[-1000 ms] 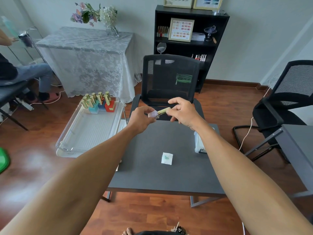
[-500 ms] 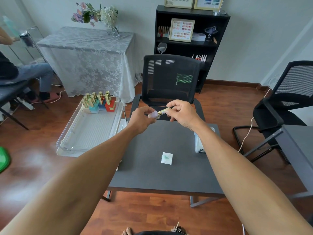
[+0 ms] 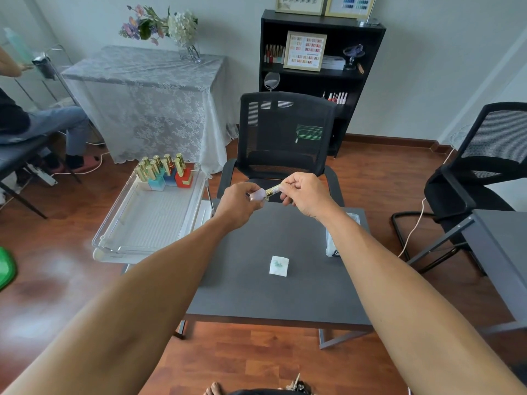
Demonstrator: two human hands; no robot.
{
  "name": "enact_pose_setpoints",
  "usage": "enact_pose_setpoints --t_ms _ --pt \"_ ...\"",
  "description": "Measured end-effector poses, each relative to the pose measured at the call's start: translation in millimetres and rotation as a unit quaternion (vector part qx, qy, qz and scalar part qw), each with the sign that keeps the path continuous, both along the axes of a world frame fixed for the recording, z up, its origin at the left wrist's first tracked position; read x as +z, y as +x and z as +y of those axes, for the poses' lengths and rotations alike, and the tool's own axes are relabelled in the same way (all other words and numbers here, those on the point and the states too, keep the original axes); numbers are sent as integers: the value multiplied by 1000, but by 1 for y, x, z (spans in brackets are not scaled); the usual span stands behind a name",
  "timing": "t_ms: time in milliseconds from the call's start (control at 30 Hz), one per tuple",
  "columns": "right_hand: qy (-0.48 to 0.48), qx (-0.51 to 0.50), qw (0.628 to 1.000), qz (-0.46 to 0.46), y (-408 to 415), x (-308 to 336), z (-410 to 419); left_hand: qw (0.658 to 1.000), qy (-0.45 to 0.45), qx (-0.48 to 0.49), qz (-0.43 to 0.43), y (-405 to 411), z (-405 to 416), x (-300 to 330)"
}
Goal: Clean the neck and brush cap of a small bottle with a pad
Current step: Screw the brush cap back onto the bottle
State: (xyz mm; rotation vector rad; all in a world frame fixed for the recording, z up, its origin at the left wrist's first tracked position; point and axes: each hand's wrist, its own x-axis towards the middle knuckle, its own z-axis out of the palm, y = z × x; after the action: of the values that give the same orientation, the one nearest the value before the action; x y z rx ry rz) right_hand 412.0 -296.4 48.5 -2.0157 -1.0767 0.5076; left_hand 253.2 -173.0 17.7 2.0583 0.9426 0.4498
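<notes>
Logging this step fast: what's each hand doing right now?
Left hand: closed on the small bottle.
Right hand: closed on the gold brush cap.

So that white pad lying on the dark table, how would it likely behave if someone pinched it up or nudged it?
The pad looks thin and flat with soft edges, so it would probably flop and fold when pinched. It seems very light, likely to slide or flutter on the smooth table at a nudge. The greenish stain suggests a damp patch that could cling slightly.
</notes>
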Motion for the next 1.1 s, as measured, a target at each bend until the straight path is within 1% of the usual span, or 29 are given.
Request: enact_pose_setpoints --t_ms 100,233,333,500,667,833,967,1100 --pt "21 -10 1000 19 -2 0 -1 1000 11 7 -8 0 -3 1" --pt "64 -41 993 90 -8 2 -1 1000 3 -4 -9 -2 -3 5" --pt "83 -55 988 117 -13 0 1 1000 15 -19 -3 -8 -4 9" --pt "104 -67 985 120 -18 -3 13 997 71 -3 27 -40 4 17" --pt "120 -56 981 139 -40 0 35 989 106 80 61 -92 29 21" --pt "135 -32 981 135 -81 8 69 979 131 131 87 -145 65 22" --pt "141 -25 982 120 -118 12 102 972 153 136 111 -187 97 22" --pt "132 -13 988 82 -150 12 136 975 141 138 106 -219 124 17"
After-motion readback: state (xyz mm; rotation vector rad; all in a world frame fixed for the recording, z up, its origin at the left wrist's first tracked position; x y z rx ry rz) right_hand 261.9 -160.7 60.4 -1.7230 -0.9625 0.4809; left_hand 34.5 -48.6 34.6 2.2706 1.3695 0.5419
